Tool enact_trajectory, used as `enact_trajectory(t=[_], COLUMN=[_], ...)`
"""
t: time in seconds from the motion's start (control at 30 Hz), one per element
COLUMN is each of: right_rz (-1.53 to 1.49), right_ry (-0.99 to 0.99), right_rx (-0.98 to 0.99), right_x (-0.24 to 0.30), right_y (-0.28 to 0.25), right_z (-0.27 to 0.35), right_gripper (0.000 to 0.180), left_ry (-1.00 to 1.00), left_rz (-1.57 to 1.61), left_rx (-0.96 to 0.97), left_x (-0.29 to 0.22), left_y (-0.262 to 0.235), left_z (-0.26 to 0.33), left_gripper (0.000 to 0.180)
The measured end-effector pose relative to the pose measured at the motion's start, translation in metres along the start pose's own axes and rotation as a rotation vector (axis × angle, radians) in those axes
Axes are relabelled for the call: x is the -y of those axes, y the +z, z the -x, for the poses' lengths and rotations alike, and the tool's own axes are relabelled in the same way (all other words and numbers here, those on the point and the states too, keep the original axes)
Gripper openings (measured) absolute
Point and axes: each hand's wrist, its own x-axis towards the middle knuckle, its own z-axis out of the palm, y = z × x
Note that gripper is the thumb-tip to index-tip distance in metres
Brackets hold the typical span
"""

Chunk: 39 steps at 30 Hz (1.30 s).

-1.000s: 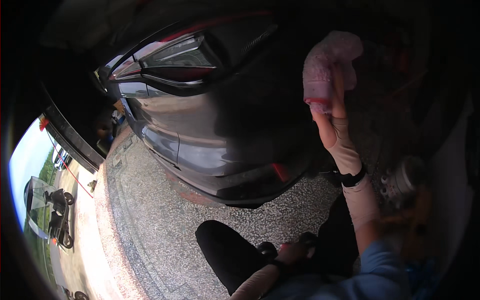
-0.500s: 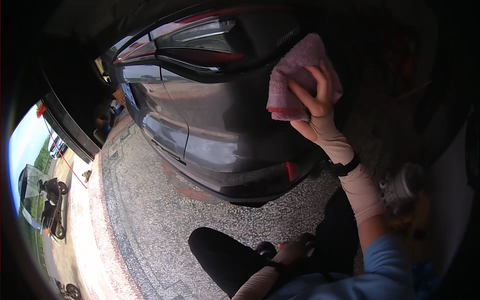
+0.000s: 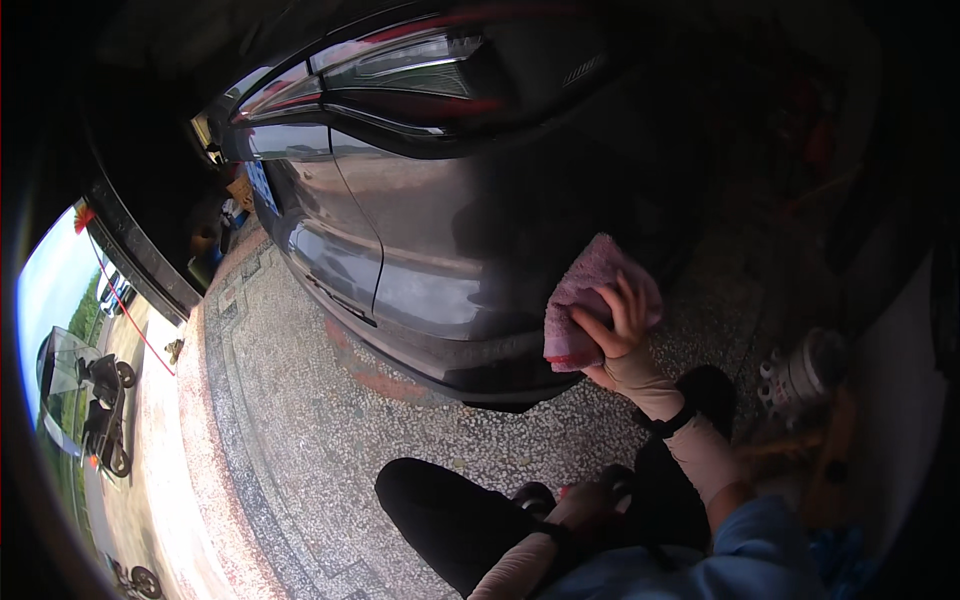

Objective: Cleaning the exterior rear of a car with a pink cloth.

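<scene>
Pink cloth (image 3: 590,300) is now pressed low on the dark car's rear bumper (image 3: 440,340), centre-right of frame, down from the tail-lamp area; wiping has progressed downward. Right hand (image 3: 622,345) is spread flat over it, fingers splayed. Left hand (image 3: 585,505) at bottom centre, closure cannot be told.

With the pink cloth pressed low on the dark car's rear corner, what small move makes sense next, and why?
Probably a short sideways wipe along the bumper. The right hand presses the pink cloth flat against the lower rear corner of the dark car, just above the bumper's bottom edge, so little panel remains below. The left hand rests near the knee.
</scene>
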Motion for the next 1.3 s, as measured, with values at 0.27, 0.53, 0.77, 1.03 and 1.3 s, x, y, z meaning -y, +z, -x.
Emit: enact_trajectory(t=[0.27, 0.53, 0.77, 1.03, 1.3], right_rz=[0.001, -0.082, -0.085, 0.063, 0.028], right_ry=[-0.041, 0.080, 0.112, -0.008, 0.339], right_rx=[-0.079, -0.193, -0.490, -0.422, -0.532], right_x=[-0.012, -0.021, -0.029, -0.048, -0.113], right_y=[-0.007, -0.012, -0.030, -0.005, -0.006], right_z=[-0.026, -0.038, -0.089, -0.093, -0.069], right_gripper=[0.070, 0.062, 0.062, 0.085, 0.083], left_ry=[0.165, 0.399, 0.182, -0.229, -0.146], left_rz=[-0.141, -0.567, -0.319, -0.224, -0.263], left_rx=[-0.130, 0.078, 0.054, 0.316, 0.328], left_x=[0.044, -0.003, 0.000, 0.143, 0.145], left_y=[0.049, 0.011, 0.007, 0.089, 0.087], left_z=[-0.021, 0.001, -0.003, -0.083, -0.079], left_gripper=[0.031, 0.038, 0.040, 0.055, 0.057])
